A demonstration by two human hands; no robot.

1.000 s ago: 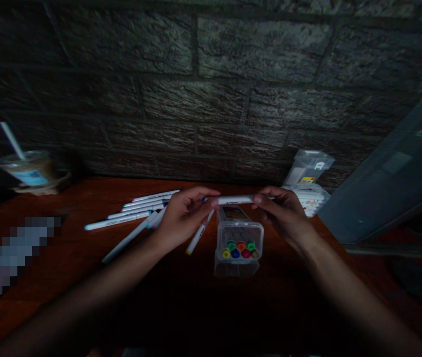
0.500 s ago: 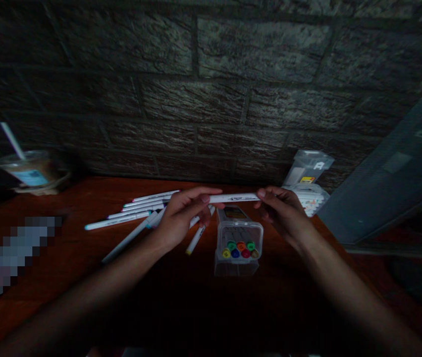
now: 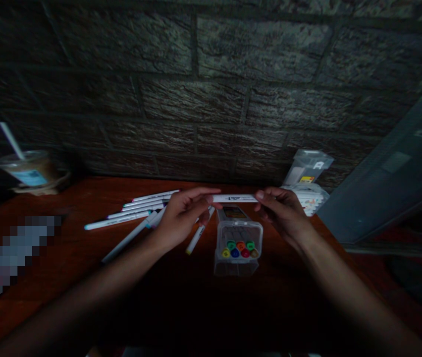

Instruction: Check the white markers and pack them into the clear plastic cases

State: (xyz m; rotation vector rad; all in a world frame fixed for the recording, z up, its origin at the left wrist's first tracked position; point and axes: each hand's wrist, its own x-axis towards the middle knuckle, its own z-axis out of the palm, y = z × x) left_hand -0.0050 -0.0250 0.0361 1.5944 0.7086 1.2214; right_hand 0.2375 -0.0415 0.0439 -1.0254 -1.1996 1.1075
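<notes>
A white marker (image 3: 235,198) lies level between my two hands, above the table. My left hand (image 3: 184,213) pinches its left end, and my right hand (image 3: 281,206) pinches the right end; both ends are hidden by the fingers. Below it stands a clear plastic marker case (image 3: 238,229) with its lid open, holding several markers whose coloured ends face me: green, orange, yellow, blue, red and brown. Several loose white markers (image 3: 144,204) lie left of and partly behind my left hand. One marker with a yellow end (image 3: 196,239) rests just left of the case.
A clear plastic box (image 3: 309,168) and a bundle of white markers (image 3: 313,198) sit at the back right, near a grey metal post (image 3: 385,168). At the far left stands a drink cup with a straw (image 3: 28,171). A dark brick wall (image 3: 218,99) closes off the table's back.
The marker has turned slightly about its length, so its printed label shows differently. Both hands keep nearly the same place.
</notes>
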